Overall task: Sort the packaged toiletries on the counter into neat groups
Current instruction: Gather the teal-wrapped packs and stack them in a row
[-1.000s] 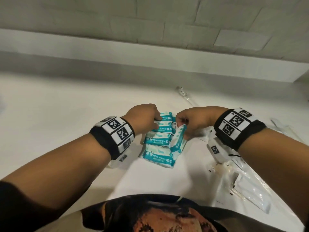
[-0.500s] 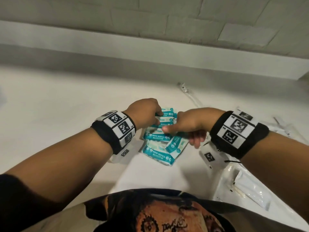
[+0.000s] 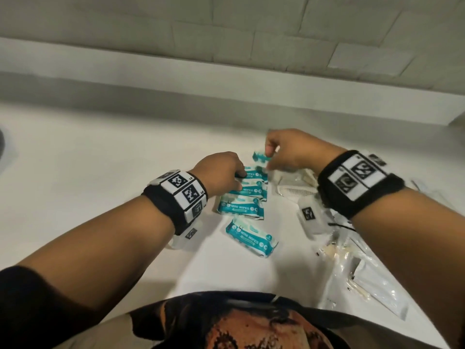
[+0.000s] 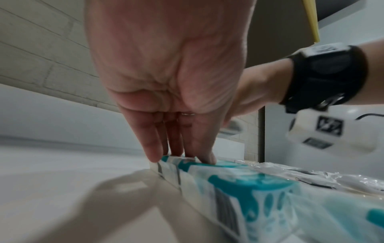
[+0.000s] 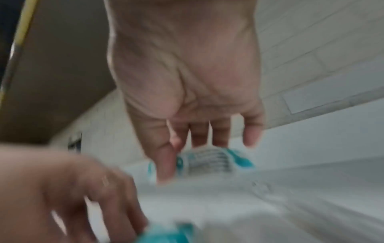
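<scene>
Several teal-and-white mini wipes packs [image 3: 241,206] lie in a row on the white counter [image 3: 113,172], with one more pack [image 3: 251,238] askew just in front of them. My left hand [image 3: 234,172] rests on the far packs, and in the left wrist view its straight fingers [image 4: 155,152] press on the packs' edge [image 4: 249,189]. My right hand [image 3: 269,157] pinches a single wipes pack [image 3: 260,157] and holds it above the far end of the row. The right wrist view is blurred but shows the thumb and fingers around this pack [image 5: 207,161].
Clear plastic packets [image 3: 364,273] with slim white items are scattered along the counter's right side. A packaged comb [image 3: 294,190] lies right of the wipes. A raised ledge and tiled wall [image 3: 226,46] close off the back. A dark rim [image 3: 1,144] shows at far left.
My right hand has lifted one wipes pack from the near part of the row and carried it to the far end. The nearest pack now lies askew. My left hand stays on the row.
</scene>
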A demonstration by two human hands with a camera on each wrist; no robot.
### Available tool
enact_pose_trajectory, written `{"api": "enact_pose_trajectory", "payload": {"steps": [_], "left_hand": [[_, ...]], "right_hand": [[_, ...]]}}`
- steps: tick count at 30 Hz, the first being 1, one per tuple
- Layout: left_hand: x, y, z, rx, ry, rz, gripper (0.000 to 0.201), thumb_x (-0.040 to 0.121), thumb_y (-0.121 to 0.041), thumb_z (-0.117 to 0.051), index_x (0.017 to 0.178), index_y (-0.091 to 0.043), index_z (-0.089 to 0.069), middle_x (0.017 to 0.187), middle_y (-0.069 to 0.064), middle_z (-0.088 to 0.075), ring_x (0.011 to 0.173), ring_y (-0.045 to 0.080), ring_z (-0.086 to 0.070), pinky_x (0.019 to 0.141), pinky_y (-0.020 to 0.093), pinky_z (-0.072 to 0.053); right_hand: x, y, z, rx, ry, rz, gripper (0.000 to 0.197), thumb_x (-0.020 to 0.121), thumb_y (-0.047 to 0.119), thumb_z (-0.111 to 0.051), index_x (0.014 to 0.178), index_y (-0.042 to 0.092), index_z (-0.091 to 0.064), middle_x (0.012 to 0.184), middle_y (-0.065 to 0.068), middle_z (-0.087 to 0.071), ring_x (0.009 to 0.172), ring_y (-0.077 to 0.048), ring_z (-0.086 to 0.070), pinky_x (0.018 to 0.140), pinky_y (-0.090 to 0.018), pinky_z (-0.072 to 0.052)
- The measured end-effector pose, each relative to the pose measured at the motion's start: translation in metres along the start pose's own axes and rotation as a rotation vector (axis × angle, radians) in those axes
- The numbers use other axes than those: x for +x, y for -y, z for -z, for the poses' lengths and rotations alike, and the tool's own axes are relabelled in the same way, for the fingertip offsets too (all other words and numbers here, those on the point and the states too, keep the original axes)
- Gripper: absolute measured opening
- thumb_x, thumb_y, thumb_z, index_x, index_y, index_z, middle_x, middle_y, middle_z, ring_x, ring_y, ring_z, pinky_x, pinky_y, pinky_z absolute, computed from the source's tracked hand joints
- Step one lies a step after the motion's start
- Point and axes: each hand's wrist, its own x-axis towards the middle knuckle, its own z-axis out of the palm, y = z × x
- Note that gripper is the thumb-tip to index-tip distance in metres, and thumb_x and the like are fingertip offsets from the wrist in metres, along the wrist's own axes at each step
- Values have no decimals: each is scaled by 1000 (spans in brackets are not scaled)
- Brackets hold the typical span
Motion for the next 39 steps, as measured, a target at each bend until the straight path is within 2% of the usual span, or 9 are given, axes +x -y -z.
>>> {"api": "enact_pose_trajectory", "payload": {"steps": [3,7,12,17,20,22,25,33,39], "left_hand": [[1,-1,2,-14,-10,19,40,80,-29,-73,119,-22,-66,118,-3,-58,103,17,-58,89,31,-47],[-2,-2,1,-1,5,22,41,80,-30,-73,120,-22,-66,120,-1,-57,104,19,-58,93,35,-47],[-5,-4,3,4,18,21,40,82,-30,-71,121,-22,-65,121,-1,-56,105,17,-56,93,33,-47],[-27,-17,4,-15,-49,-87,31,83,-34,-68,113,-27,-63,117,-6,-53,104,15,-53,89,30,-48],[-47,-30,4,75,96,-297,25,80,-46,-67,102,-33,-64,106,-12,-54,103,11,-50,86,29,-45],[-57,-35,0,173,225,-383,36,78,-51,-68,108,-32,-63,109,-13,-54,105,8,-49,81,23,-40],[-71,-30,-11,247,196,-468,51,75,-53,-68,121,-34,-59,114,-16,-52,106,7,-48,82,23,-39],[-83,-22,-8,350,156,-362,35,86,-42,-61,118,-30,-62,113,-10,-58,104,15,-55,79,29,-47],[-82,-38,-17,325,98,-431,52,80,-50,-64,129,-33,-54,123,-11,-55,112,14,-50,88,31,-45]], "right_hand": [[32,4,-18,43,-191,78,19,74,24,-79,84,21,-63,97,5,-65,93,-18,-59,95,-44,-45],[58,-5,-38,118,10,142,19,83,3,-68,93,19,-71,123,3,-64,114,-14,-58,93,-27,-47],[56,-19,-34,188,76,168,39,85,-8,-58,115,16,-62,125,3,-62,109,-9,-57,83,-17,-47],[50,-32,-33,193,-39,127,36,87,3,-61,117,23,-64,140,5,-51,126,-16,-49,100,-24,-39],[43,-34,-26,111,-16,153,34,87,10,-66,119,22,-66,140,6,-52,127,-15,-49,104,-26,-35],[35,-30,-26,37,29,173,38,87,18,-68,125,22,-64,141,6,-52,126,-14,-48,100,-24,-33],[29,-23,-33,-84,72,203,48,85,28,-70,132,25,-58,146,11,-47,127,-14,-47,104,-27,-34],[26,-21,-42,-179,40,195,54,82,29,-74,132,29,-57,151,16,-37,130,-14,-44,106,-33,-37],[26,-18,-43,-175,32,173,54,81,27,-74,132,29,-57,150,16,-38,128,-13,-47,105,-33,-39]]}}
